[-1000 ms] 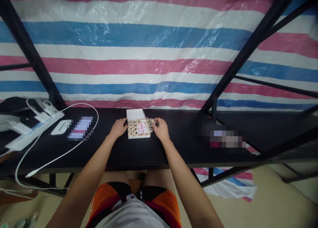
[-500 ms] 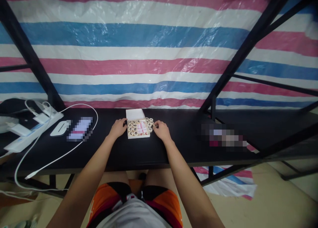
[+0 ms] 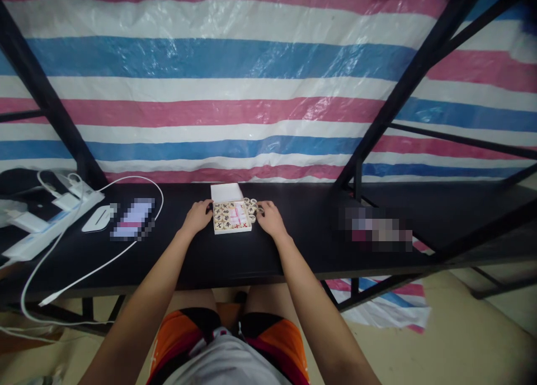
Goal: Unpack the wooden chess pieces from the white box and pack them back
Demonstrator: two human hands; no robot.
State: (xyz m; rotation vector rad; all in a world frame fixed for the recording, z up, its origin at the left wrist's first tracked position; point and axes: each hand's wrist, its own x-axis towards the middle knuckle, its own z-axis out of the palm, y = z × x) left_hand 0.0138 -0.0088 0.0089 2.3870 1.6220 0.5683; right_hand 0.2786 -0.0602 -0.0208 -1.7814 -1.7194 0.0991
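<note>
A small white box (image 3: 233, 231) sits open on the black table, its lid (image 3: 226, 192) tipped back on the far side. Rows of round Chinese chess pieces (image 3: 222, 212) with black characters fill its left part; red-marked white wrapping (image 3: 238, 215) covers much of the right part. My left hand (image 3: 197, 216) curls its fingers against the box's left edge, holding it there. Loose chess pieces (image 3: 251, 204) lie in a small cluster just right of the box. At that cluster, my right hand (image 3: 271, 217) pinches one piece between thumb and fingers, partly hidden.
On the left of the black table (image 3: 302, 239) are a white power strip (image 3: 54, 220) with plugs, a white device (image 3: 98, 219), a blurred-out phone (image 3: 133, 218) and a looping white cable (image 3: 84, 274). A pixelated item (image 3: 377, 228) lies right. Black frame bars and striped plastic sheeting (image 3: 235, 111) stand behind.
The view has shifted slightly, moving the scene a little to the left. Both hands keep nearly the same places by the box and the loose pieces.
</note>
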